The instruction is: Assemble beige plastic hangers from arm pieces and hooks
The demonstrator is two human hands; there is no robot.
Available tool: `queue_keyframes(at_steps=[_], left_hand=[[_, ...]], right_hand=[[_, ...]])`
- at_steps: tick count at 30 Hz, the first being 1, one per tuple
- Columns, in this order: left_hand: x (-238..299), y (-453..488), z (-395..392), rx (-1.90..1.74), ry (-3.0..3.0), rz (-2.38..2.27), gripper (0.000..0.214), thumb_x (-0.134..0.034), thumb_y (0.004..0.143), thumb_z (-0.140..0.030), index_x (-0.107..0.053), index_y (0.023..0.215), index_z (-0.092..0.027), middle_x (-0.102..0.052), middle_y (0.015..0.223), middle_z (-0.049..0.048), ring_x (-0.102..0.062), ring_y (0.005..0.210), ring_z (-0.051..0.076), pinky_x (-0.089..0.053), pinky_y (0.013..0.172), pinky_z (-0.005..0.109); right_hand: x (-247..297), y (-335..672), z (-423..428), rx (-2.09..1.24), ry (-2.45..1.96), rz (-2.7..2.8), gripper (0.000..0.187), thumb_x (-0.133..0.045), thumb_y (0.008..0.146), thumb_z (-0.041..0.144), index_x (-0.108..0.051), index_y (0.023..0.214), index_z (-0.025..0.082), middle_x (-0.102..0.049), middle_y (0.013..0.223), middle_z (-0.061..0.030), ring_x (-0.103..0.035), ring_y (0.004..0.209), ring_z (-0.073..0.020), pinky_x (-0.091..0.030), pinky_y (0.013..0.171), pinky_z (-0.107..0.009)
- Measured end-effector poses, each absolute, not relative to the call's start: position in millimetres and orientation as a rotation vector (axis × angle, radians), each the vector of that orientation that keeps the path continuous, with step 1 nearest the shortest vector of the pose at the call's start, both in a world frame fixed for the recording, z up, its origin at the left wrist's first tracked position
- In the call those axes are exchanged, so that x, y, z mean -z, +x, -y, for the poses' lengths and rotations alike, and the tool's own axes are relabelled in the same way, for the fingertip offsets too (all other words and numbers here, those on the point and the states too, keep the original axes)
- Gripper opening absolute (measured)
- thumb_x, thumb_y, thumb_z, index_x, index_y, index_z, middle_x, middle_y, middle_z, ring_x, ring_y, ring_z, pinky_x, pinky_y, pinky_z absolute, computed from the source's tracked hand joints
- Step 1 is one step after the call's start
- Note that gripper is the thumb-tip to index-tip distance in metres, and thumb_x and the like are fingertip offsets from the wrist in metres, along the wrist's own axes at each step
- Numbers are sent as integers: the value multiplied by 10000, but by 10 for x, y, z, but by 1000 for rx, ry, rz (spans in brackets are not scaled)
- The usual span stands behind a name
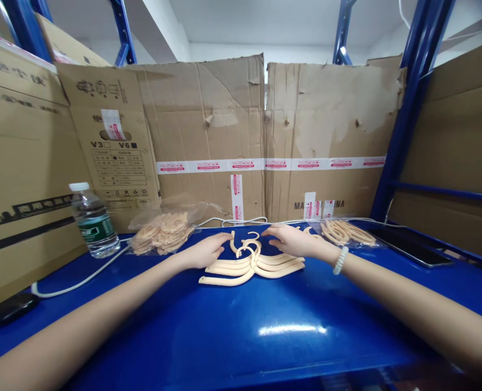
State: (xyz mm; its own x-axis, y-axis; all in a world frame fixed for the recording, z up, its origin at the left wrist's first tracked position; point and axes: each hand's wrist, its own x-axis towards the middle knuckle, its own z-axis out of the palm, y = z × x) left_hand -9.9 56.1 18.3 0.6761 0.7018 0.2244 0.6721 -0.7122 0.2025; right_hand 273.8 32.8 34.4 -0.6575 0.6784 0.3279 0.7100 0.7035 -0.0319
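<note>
A small stack of cream plastic hangers (252, 264) lies on the blue shelf (241, 326) in front of me, hooks pointing away. My left hand (206, 250) rests at the stack's left side, fingers stretched toward the hooks and touching them. At the right side of the hooks lies my right hand (293, 240), fingers extended and flat; a white bead bracelet circles its wrist. Neither hand grips a hanger.
A clear bag of hangers (163, 231) lies at the back left, another bag (342, 232) at the back right. A water bottle (94, 221), a white cable (77, 282), a dark device (10, 308) and a tablet (407, 247) sit around. Cardboard boxes (265, 141) wall the shelf.
</note>
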Motion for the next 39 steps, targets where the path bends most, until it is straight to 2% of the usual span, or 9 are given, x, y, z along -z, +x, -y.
queue_keyframes(at_steps=[3,6,9,12,16,22,27,33,39], left_hand=[[-159,-77,-744,-395,2756,-1088,600,-382,750,-63,-443,1334,-189,-449,1430,81,-402,1323,199,-311,1102,399],[-124,-85,-864,-364,2750,-1015,634,-369,695,-11,-513,1278,-216,-498,1394,52,-433,1302,184,-320,1095,388],[-86,-117,-922,-372,2756,-951,572,-390,696,-7,-593,1178,-239,-534,1363,27,-454,1285,181,-319,1093,393],[-66,-149,-935,-417,2764,-905,469,-434,747,-43,-616,1134,-236,-558,1335,39,-470,1269,188,-324,1083,405],[-64,-174,-929,-477,2773,-859,311,-468,824,-119,-628,1074,-211,-618,1233,71,-521,1202,193,-361,1041,395],[-52,-185,-933,-544,2761,-841,144,-497,852,-174,-622,921,-192,-645,1106,72,-554,1120,202,-395,987,388],[-34,-169,-919,-585,2736,-861,131,-480,854,-169,-608,865,-195,-644,1058,59,-559,1084,202,-398,973,384],[-33,-153,-902,-700,2668,-903,132,-464,838,-149,-589,830,-192,-648,994,50,-560,1060,208,-395,967,388],[-65,-144,-906,-877,2515,-955,132,-455,834,-160,-579,876,-178,-642,960,56,-585,977,215,-441,912,419]], right_hand=[[-333,2628,-526,113,-994,2683,360,-455,848,52,-595,1175,105,-642,1111,-161,-611,1021,-234,-463,874,-344],[-314,2501,-697,80,-912,2748,441,-465,797,-8,-592,1196,133,-629,1172,-137,-588,1078,-213,-445,904,-312],[-287,2398,-812,34,-833,2817,419,-497,789,8,-631,1142,190,-650,1150,-85,-598,1053,-183,-447,885,-279],[-253,2348,-874,1,-791,2853,354,-504,817,50,-652,1100,203,-680,1081,-61,-622,985,-167,-458,843,-264],[-208,2349,-924,-5,-795,2839,319,-502,829,66,-656,1085,181,-690,1046,-72,-632,941,-170,-459,816,-262],[-171,2341,-990,4,-848,2792,274,-508,829,65,-680,1025,149,-705,976,-87,-641,869,-176,-458,781,-263],[-176,2309,-1042,-6,-929,2743,331,-505,776,-1,-686,1020,131,-710,972,-92,-644,862,-169,-455,778,-249],[-185,2339,-1109,-61,-1014,2702,421,-470,705,-79,-685,1032,78,-726,842,-94,-661,751,-143,-461,670,-195],[-162,2350,-1164,1,-1020,2694,280,-543,719,-16,-726,884,117,-729,813,-78,-649,722,-153,-437,666,-212]])
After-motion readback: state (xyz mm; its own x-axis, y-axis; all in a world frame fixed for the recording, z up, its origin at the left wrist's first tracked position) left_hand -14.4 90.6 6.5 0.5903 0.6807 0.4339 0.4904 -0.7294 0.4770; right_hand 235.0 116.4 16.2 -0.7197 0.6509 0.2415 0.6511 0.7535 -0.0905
